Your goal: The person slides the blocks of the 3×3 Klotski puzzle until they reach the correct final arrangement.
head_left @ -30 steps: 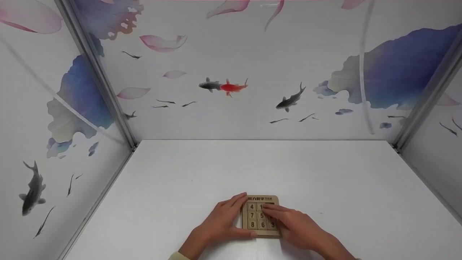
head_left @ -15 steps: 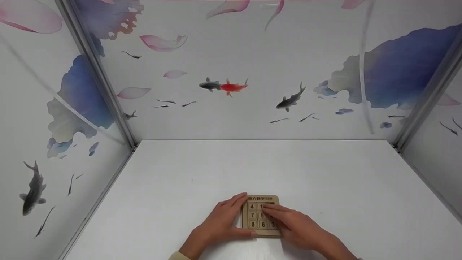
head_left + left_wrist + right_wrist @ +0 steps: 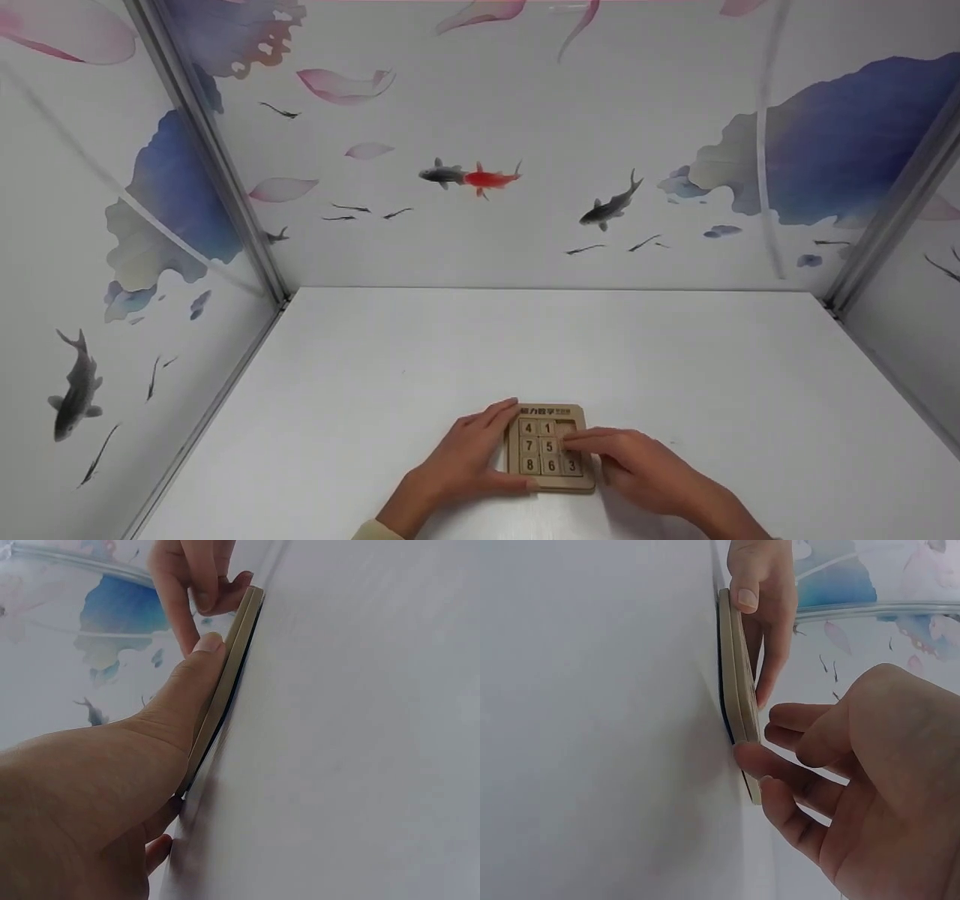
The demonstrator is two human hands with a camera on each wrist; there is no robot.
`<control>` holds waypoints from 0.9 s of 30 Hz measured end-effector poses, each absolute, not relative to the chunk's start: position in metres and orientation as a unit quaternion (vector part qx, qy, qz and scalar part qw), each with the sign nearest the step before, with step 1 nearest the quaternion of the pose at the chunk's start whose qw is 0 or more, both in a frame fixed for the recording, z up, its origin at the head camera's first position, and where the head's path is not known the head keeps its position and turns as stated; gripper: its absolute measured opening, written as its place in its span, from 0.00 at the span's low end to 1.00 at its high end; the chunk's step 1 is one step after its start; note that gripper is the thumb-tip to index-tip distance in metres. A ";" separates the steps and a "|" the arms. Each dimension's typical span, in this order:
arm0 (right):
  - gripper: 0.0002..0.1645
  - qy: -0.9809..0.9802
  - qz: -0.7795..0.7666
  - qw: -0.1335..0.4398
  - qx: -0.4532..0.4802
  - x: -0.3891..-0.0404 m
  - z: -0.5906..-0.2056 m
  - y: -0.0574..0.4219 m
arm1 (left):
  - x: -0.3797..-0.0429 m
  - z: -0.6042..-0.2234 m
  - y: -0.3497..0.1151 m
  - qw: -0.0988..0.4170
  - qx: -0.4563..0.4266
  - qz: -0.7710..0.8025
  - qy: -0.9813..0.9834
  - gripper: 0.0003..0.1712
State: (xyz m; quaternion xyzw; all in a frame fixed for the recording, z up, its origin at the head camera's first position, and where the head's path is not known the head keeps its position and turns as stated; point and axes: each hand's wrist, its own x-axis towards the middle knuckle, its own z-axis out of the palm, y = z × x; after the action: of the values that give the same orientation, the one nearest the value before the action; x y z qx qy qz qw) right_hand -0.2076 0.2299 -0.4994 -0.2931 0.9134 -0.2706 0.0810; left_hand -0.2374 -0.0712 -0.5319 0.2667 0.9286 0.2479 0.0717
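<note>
Right hand (image 3: 646,469) partly hides puzzle (image 3: 550,448); painted walls (image 3: 495,247) around.

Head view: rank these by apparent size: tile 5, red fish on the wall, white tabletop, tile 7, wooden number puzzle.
1. White tabletop
2. Wooden number puzzle
3. Red fish
4. Tile 5 and tile 7: they look alike, so unranked.

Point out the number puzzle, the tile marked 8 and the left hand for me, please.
Number puzzle (image 3: 568,485): head view, on the bare near rim of its frame.
Tile marked 8 (image 3: 529,465): head view, on its printed number.
Left hand (image 3: 469,456): head view, on the back of the hand.
</note>
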 end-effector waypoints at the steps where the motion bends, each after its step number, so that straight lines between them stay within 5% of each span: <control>1: 0.34 0.913 -0.269 0.088 -0.293 -0.207 -0.499 0.231 | -0.237 -0.532 -0.071 0.071 0.266 0.248 0.929 0.70; 27: 0.36 0.929 -0.251 0.106 -0.250 -0.199 -0.500 0.228 | -0.237 -0.530 -0.073 0.068 0.280 0.257 0.923 0.69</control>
State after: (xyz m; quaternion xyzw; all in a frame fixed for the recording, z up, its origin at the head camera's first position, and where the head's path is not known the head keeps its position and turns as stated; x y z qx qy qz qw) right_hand -0.1988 0.2283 -0.5003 -0.2499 0.9291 -0.2512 0.1059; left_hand -0.2367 -0.0726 -0.5301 0.2796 0.9226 0.2567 0.0683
